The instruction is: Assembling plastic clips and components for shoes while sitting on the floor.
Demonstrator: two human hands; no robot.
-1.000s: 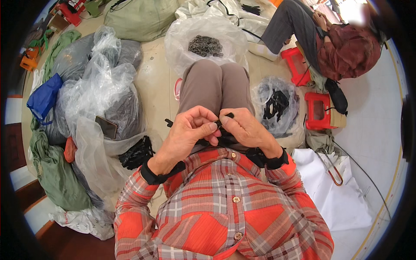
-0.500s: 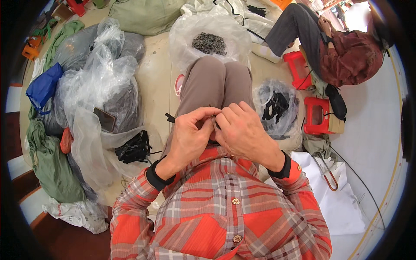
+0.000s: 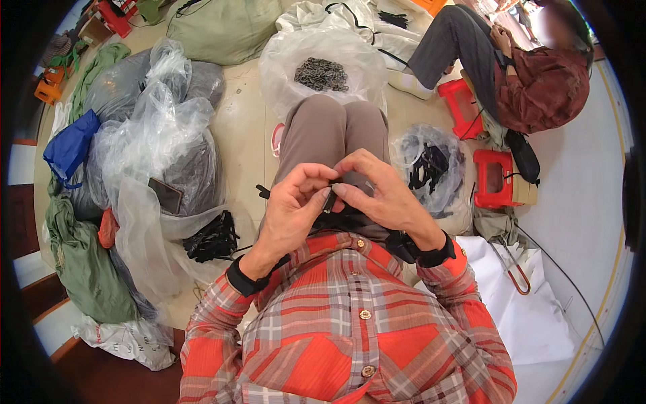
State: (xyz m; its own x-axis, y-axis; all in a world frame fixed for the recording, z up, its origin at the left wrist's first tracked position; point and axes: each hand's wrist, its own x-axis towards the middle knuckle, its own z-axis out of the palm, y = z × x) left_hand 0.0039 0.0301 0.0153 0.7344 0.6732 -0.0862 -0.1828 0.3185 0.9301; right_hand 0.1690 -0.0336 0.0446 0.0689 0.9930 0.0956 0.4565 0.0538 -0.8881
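Observation:
My left hand (image 3: 288, 214) and my right hand (image 3: 385, 202) meet over my lap, fingertips almost touching. Between the thumbs and fingers is a small black piece (image 3: 329, 203), short and narrow; its exact kind is too small to make out. Left thumb and fingers pinch it, and the right thumb presses at its upper end. The end of a black strip (image 3: 263, 192) sticks out past my left hand; whether it joins the small piece is hidden. Beyond my knees, a clear plastic bag (image 3: 276, 50) holds a heap of small dark linked-looking pieces (image 3: 321, 74).
On my left are plastic-wrapped bundles (image 3: 195, 161) with a phone (image 3: 165, 196) on top, and a pile of black strips (image 3: 211, 237). To my right lie a bag of black strips (image 3: 429, 165), red stools (image 3: 493, 178) and a seated person (image 3: 542, 87).
My right hand has turned and opened out from a closed grip, its thumb now showing against the small black piece. That piece has come into sight between my hands.

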